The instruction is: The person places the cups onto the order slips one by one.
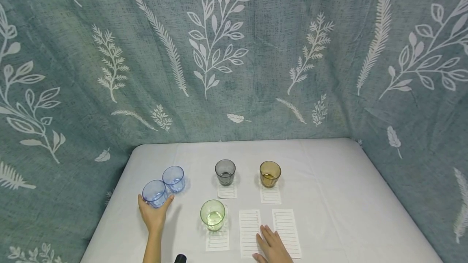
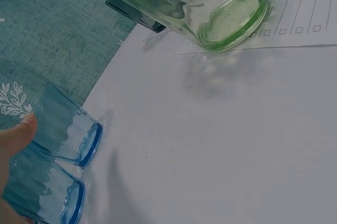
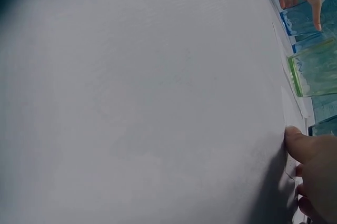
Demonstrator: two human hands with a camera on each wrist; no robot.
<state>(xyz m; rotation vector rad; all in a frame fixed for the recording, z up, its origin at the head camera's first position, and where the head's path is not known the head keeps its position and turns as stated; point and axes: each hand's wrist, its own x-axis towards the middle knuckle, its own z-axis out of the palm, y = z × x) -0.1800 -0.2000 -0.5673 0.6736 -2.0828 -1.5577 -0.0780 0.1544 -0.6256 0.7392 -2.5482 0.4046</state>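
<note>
The near blue glass [image 1: 154,193] lies straight ahead of my left palm, upright, rim up, its long axis vertical; my left hand [image 1: 155,215] is much the nearer, my right hand [image 1: 273,248] well apart across the table [image 1: 347,198]. My left thumb and fingers spread wide astride that glass, fingers at its left, thumb at its right; the thumb tip angles outward and I see no firm hold, though whether any finger touches I cannot tell. The far blue glass [image 1: 173,180] stands just beyond, ahead and to the right, crowding the thumb side; whether the two meet I cannot tell. The green glass [image 1: 213,215] stands between my hands, partly over a slip [image 1: 217,245]; farther off are the grey glass [image 1: 225,172] and the amber glass [image 1: 270,174], each at a slip's far end; my right hand, fingers extended, rests by two bare slips [image 1: 250,222], gripping nothing.
</note>
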